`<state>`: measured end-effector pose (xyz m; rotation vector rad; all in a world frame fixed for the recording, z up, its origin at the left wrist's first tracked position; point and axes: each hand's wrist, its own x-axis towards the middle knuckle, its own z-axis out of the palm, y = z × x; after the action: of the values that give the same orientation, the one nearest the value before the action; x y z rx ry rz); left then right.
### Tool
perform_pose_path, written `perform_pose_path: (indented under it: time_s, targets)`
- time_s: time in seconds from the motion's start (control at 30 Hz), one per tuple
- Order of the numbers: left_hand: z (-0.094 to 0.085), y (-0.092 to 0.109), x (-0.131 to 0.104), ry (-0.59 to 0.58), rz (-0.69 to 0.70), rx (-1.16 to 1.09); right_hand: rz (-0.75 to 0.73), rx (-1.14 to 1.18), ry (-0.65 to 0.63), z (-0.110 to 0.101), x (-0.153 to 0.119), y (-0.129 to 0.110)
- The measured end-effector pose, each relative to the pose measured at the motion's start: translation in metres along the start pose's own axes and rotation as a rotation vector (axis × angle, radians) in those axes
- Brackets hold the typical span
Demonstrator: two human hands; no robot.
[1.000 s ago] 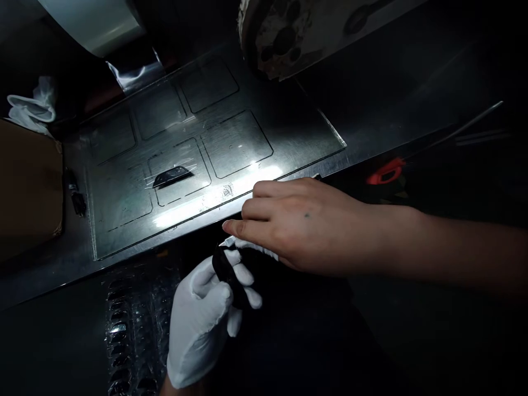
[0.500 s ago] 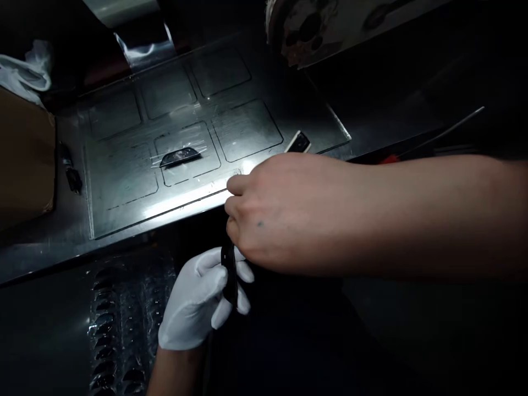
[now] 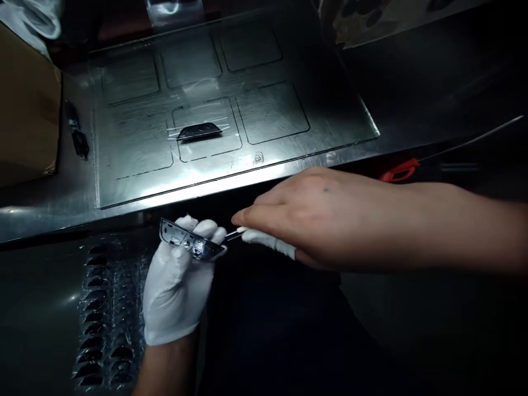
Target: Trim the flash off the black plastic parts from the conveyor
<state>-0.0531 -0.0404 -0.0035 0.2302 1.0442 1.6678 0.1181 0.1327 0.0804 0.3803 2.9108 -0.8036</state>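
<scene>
My left hand [image 3: 175, 300], in a white glove, pinches a small black plastic part [image 3: 175, 234] between thumb and fingers. Its ribbed inner side faces up, and it tapers at the right end. My right hand [image 3: 305, 212] is bare apart from a white covering on one finger [image 3: 268, 241]. It is closed on a slim tool [image 3: 233, 236] with a metal shaft, whose tip meets or nearly meets the part's right end. The tool's handle is mostly hidden in the fingers. A similar black part [image 3: 200, 132] lies on the glass-like plate [image 3: 140, 190] beyond my hands.
At left stand a cardboard box [image 3: 28, 110] and a small dark object [image 3: 77, 132]. Below lie clear plastic trays [image 3: 109, 297] with rows of black parts. A red-handled tool [image 3: 400, 170] lies right of the plate. A worn machine part [image 3: 363, 22] is at top right.
My left hand has turned the black part from edge-on to inner side up. My right hand has rotated, bringing the tool's tip toward the part. The camera view has shifted.
</scene>
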Motion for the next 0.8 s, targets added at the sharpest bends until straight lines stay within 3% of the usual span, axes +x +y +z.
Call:
perform_pose_path:
  time_s: [0.2, 0.8]
  targets:
    - [0.0014, -0.0001, -0.0023, -0.02, 0.041, 0.043, -0.049, -0.092, -0.101, 0.0035, 0.0044, -0.0071]
    - [0.0082, -0.0013, -0.0042, 0.081, 0.097, 0.143, -0.059, -0.175, -0.107, 0.0105, 0.0003, -0.005]
